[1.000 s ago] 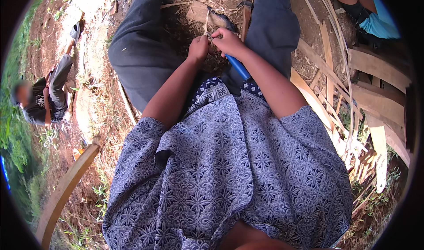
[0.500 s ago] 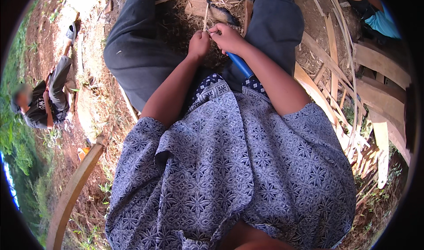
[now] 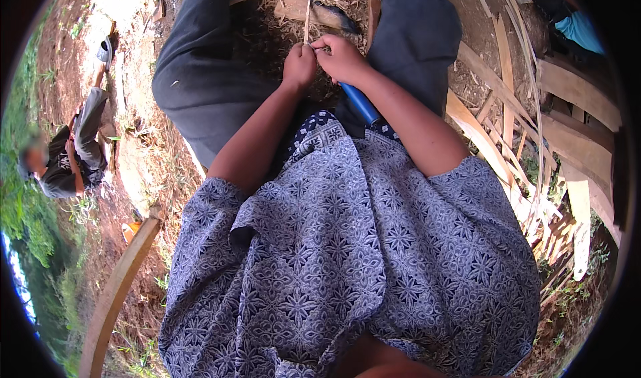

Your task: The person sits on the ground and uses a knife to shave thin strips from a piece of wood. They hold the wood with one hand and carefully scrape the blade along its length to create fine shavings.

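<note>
Between my knees both hands are close together. My left hand (image 3: 300,67) is closed round the lower end of a thin pale wooden strip (image 3: 307,23), which points away from me. My right hand (image 3: 342,59) is closed beside it, thumb and forefinger at the strip's base. A blue rounded handle (image 3: 360,104) runs from under my right hand back along the inside of the forearm to my waist. The tool's working end is hidden by my fingers, so its kind does not show clearly.
A wooden block (image 3: 292,5) and a dark, long object (image 3: 339,19) lie ahead among shavings. Planks (image 3: 577,91) and long strips (image 3: 495,77) are piled on the right. A person (image 3: 70,154) sits far left; another's teal clothing (image 3: 579,32) shows upper right. A curved beam (image 3: 120,291) stands lower left.
Both hands have shifted very slightly left with the strip. More of the blue handle's side shows beneath my right forearm. Both hands keep their grip.
</note>
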{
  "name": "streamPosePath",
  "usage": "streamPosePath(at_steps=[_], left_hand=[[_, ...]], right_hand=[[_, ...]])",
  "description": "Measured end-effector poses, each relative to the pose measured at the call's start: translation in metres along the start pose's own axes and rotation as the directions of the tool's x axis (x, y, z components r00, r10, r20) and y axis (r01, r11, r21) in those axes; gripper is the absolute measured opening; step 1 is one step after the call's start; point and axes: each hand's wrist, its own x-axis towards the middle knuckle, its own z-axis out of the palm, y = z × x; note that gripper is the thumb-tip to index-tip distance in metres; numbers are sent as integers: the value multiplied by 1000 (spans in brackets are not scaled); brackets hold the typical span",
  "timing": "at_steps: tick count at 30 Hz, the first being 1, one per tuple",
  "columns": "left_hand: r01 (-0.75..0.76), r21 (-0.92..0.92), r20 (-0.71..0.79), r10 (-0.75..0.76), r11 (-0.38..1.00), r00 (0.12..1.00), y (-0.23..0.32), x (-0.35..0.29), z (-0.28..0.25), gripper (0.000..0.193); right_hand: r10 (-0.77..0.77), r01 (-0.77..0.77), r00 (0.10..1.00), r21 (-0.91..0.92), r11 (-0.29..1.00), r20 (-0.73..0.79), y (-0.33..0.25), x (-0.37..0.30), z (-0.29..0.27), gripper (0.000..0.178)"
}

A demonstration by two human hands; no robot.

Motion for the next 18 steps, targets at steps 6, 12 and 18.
streamPosePath(at_steps=[6, 12, 18], left_hand=[[16, -4, 4, -16, 1000, 1000, 10, -6, -4, 41], [-40, -3, -26, 40, 999, 999, 1, -3, -3, 38], [-206, 129, 2, 207, 970, 978, 11, -37, 14, 30]], right_hand=[[11, -12, 999, -29, 1000, -36, -3, -1, 2, 26], [-6, 7, 995, 7, 1000, -96, 2, 3, 5, 24], [57, 23, 912, 188, 982, -406, 13, 38, -12, 26]])
